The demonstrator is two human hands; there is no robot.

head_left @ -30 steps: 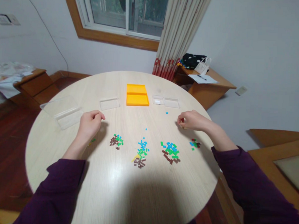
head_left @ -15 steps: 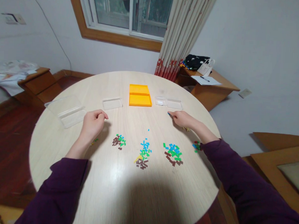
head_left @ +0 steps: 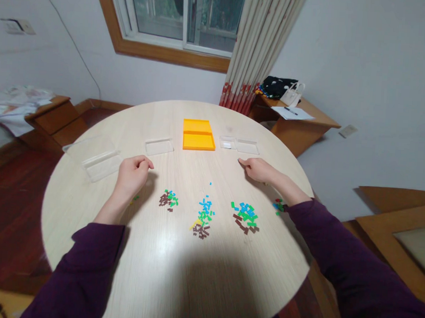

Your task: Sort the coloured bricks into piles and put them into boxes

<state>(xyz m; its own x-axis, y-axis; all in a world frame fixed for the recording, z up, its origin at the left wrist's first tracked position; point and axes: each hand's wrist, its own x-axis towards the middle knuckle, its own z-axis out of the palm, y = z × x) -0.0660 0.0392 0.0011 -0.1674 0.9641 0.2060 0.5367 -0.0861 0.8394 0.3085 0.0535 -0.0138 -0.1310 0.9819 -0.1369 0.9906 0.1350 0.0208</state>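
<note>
My left hand [head_left: 132, 173] rests on the table as a loose fist, and I see nothing in its fingers. It is beside a hinged clear plastic case [head_left: 101, 165]. My right hand [head_left: 257, 170] is low over the table, index finger forward and the others curled. A tiny dark spot shows at its fingertip, too small to make out. Close ahead of that hand lies a small clear box [head_left: 248, 147]. Small coloured pieces lie between my hands: a brown and green pile [head_left: 168, 200], a blue, green and brown pile [head_left: 205, 213], and a larger-pieced pile [head_left: 245, 216].
An open orange case [head_left: 199, 141] lies toward the far edge of the round table [head_left: 163, 280]. Left of it sits a clear tray [head_left: 159, 146]. More small pieces [head_left: 278, 206] lie near my right sleeve. A side desk [head_left: 316, 118] with paper and bags stands behind.
The blue piece seen at my right fingertip half a second ago no longer shows clearly. Both hands have stayed nearly in place. The view has shifted very slightly.
</note>
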